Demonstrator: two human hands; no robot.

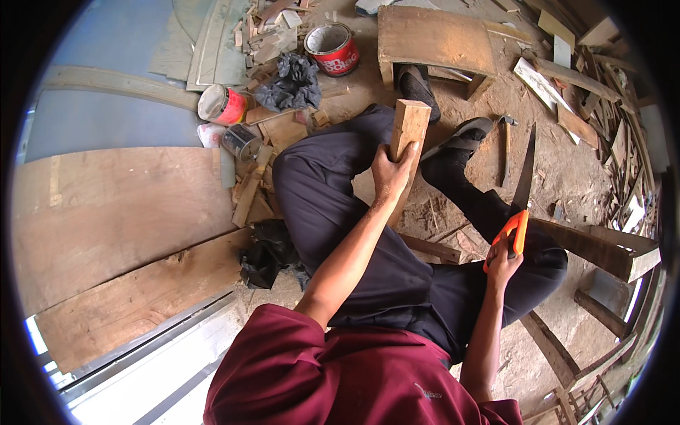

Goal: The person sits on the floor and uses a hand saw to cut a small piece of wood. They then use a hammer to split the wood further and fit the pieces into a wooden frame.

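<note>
Handsaw (524, 183), orange-handled, is clamped in right hand (503, 265) by right knee (549, 263); squared timber (411, 126) is clasped in left hand (393, 172), lower end hard to make out. Hammer (506, 153) lies on floor (577, 166) near saw.

The fisheye camera is looking down from the head. It is facing nearby legs (322, 202) and floor (570, 170).

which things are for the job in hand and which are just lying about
Seemingly for the job: orange-handled saw in the right hand; wooden piece in the left hand

Seemingly lying about: hammer; upright red can; crumpled black plastic
</note>
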